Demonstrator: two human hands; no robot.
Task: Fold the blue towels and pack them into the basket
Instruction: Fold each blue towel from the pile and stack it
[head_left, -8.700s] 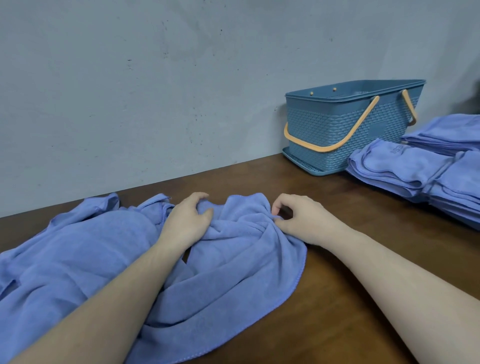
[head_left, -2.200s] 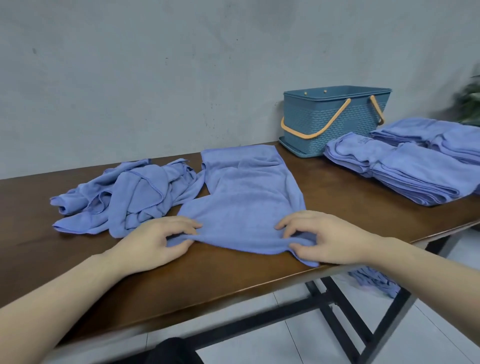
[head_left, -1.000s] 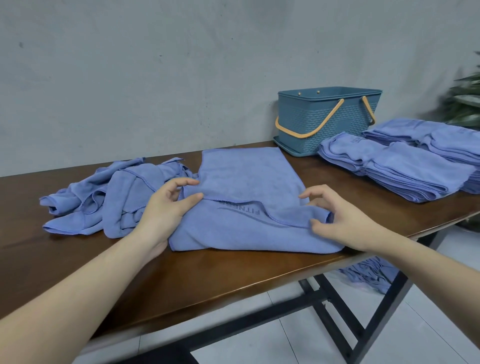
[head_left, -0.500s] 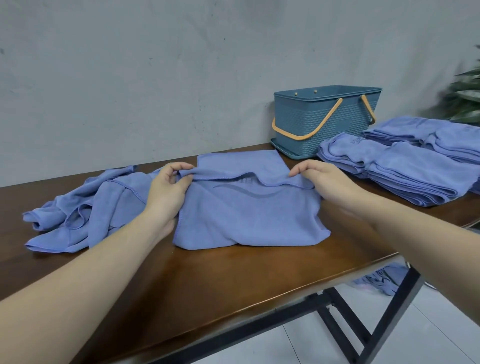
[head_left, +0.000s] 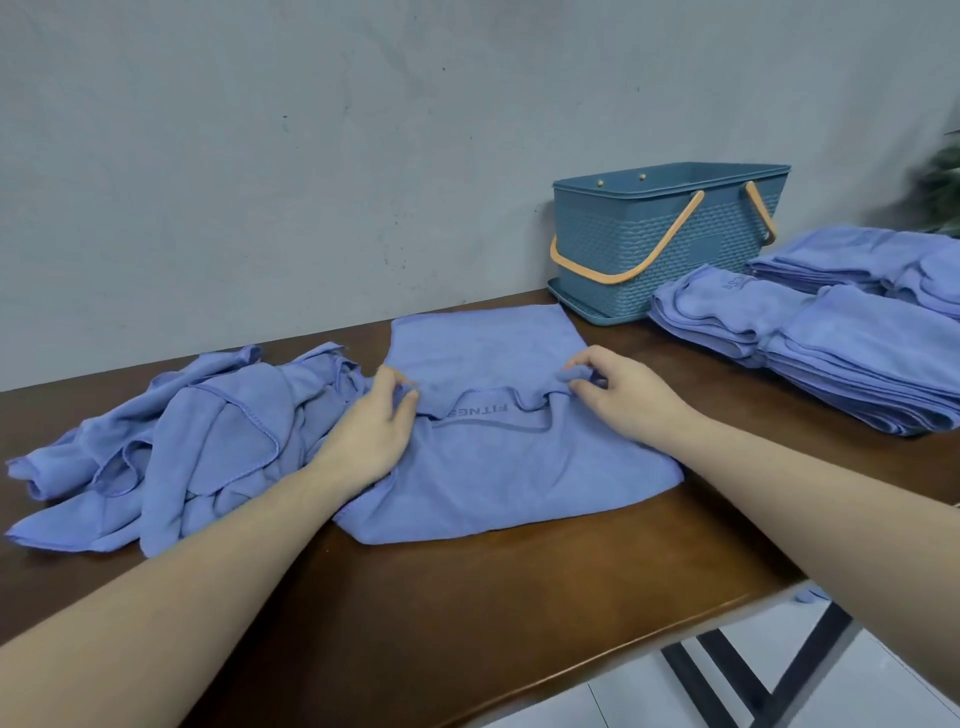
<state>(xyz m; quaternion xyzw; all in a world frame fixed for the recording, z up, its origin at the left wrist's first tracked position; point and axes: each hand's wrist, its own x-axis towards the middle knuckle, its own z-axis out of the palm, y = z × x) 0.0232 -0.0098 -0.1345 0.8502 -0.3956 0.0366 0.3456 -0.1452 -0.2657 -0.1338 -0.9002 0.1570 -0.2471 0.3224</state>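
Both hands pinch the towel (head_left: 498, 467): left hand (head_left: 371, 434) at 9 o'clock, right hand (head_left: 621, 397) at 3. You're probably squaring the fold, so it fits the basket (head_left: 670, 244).

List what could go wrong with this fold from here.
1. The left hand and right hand pinch only the edge of the towel, which sags between them, so the fold may land uneven.
2. The crumpled towels touch its left side and could drag along.
3. The table edge is close; the near flap might slide off.
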